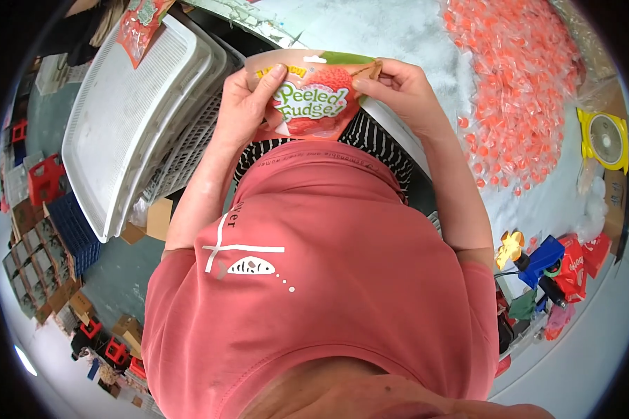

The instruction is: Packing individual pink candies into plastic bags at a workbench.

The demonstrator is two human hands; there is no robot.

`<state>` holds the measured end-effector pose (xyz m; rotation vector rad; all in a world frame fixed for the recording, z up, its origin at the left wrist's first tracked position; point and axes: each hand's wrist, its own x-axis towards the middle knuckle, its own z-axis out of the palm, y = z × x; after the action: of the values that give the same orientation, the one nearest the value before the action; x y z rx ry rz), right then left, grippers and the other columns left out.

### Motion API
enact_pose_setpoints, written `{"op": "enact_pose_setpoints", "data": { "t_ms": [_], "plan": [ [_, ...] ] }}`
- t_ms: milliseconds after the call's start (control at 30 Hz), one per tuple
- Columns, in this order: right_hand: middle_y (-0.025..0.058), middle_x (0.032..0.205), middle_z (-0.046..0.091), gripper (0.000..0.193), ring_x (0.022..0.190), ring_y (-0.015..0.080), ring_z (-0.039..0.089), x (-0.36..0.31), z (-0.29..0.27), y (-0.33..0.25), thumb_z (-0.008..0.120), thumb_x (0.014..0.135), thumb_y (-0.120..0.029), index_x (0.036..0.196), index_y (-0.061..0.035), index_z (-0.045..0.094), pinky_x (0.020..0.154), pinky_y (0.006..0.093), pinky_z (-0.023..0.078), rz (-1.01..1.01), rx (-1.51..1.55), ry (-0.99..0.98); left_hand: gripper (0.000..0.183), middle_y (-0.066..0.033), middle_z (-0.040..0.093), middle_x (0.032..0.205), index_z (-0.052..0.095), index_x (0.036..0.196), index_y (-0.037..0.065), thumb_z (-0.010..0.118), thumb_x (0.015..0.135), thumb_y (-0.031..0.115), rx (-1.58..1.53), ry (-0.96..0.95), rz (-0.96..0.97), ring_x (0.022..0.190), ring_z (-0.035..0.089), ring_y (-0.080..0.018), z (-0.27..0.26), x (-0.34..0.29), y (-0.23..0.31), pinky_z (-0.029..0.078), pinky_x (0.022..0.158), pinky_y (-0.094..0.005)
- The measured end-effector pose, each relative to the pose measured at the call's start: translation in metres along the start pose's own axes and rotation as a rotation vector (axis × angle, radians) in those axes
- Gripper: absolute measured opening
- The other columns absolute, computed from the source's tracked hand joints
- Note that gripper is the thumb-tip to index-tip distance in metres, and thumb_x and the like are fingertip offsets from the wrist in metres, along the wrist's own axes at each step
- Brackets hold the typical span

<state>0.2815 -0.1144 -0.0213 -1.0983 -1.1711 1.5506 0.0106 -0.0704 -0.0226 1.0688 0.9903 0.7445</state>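
Nearest the camera, a salmon-red cotton shirt (342, 237) with a white fish print is filling the lower middle of the frame, and black-and-white striped fabric (370, 143) is showing just beyond its hem. Farther up, at the upper middle, both hands are holding one glossy printed plastic pouch (311, 101) between them, apart from each other: the left hand (248, 101) is clamping its left side, thumb in front, while the right hand (402, 87) is pinching its upper right corner.

As a judgement, the work on this pouch is standing partway: the grip is settled, but whether the pouch is holding anything, or its top is sealed, I cannot tell. Many loose pieces are lying outside it, so much seems to be left.

The pouch is facing the camera roughly upright, showing a pinkish top with a green patch, a white hang slot, pale lettering and red fruit artwork.

Beyond, stacked white plastic trays (91, 157) are leaning at the upper left, a red packet (138, 31) lying on top. Across the upper right, a whitish table (377, 28) is carrying a broad heap of red-orange balls in clear wrappers (517, 91).
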Motion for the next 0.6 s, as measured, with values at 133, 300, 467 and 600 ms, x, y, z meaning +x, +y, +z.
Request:
{"op": "enact_pose_setpoints", "data": {
  "t_ms": [133, 300, 467, 600],
  "plan": [
    [0.0054, 0.097, 0.070, 0.018, 0.090, 0.0079, 0.063, 0.004, 0.001, 0.003, 0.067, 0.093, -0.009, 0.106, 0.0036, 0.066, 0.082, 0.0227, 0.049, -0.061, -0.051, 0.010, 0.027, -0.0033, 0.069, 0.089, 0.069, 0.109, -0.002, 0.062, 0.098, 0.022, 0.033, 0.090, 0.361, 0.076, 0.062, -0.0079, -0.001, 0.004, -0.018, 0.049, 0.072, -0.0227],
    [0.0043, 0.095, 0.069, 0.020, 0.086, 0.0072, 0.061, 0.007, 0.012, 0.005, 0.065, 0.094, -0.011, 0.109, 0.0033, 0.066, 0.079, 0.0227, 0.048, -0.123, 0.017, -0.018, 0.027, -0.0055, 0.071, 0.098, 0.068, 0.113, -0.002, 0.061, 0.098, 0.020, -0.311, -0.001, 0.201, 0.089, 0.063, -0.0103, -0.018, 0.010, -0.024, 0.049, 0.085, -0.0275],
    [0.0037, 0.098, 0.069, 0.024, 0.089, 0.0086, 0.061, 0.007, 0.010, 0.003, 0.063, 0.096, -0.014, 0.113, 0.0022, 0.066, 0.081, 0.0236, 0.048, -0.140, 0.143, 0.150, 0.033, -0.0074, 0.065, 0.120, 0.065, 0.123, 0.001, 0.062, 0.096, 0.020, -0.001, -0.058, 0.225, 0.108, 0.059, -0.0133, -0.020, 0.004, -0.019, 0.047, 0.089, -0.0284],
    [0.0042, 0.103, 0.069, 0.026, 0.092, 0.0093, 0.062, 0.011, 0.001, 0.010, 0.063, 0.096, -0.015, 0.116, 0.0012, 0.065, 0.083, 0.0245, 0.049, -0.143, 0.208, 0.123, 0.029, -0.0020, 0.062, 0.121, 0.068, 0.119, 0.009, 0.068, 0.090, 0.011, 0.574, -0.209, 0.331, 0.106, 0.057, -0.0115, -0.040, 0.005, -0.049, 0.046, 0.080, -0.0236]
  ]
}}
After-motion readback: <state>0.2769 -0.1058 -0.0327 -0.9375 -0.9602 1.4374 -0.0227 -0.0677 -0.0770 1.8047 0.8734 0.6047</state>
